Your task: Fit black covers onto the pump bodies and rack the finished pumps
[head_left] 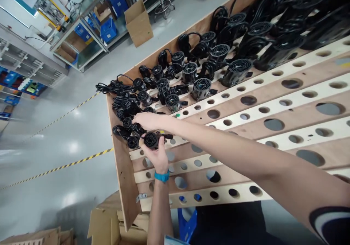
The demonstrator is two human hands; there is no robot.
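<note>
Hands at the rack, from my head camera. My left hand (158, 158), with a blue wristband (162, 176), held a black grilled unit (151, 140). My left fingers (165, 142) curled narrowly around its body, with the round grille facing up and the unit resting against the fingers and palm. My right hand (146, 121) reached across just above it, and my right fingers (137, 118) lay extended over coiled black cords (128, 107) beside the unit; I could not tell whether they gripped a cord. The unit was held over the end of a slatted wooden rack (218, 191), near its plywood edge. More grilled units (235, 72) stood in rows along the rack. A cardboard box (138, 22) and blue crates (108, 30) were beyond, with yellow-and-black tape (65, 166) on the floor.
</note>
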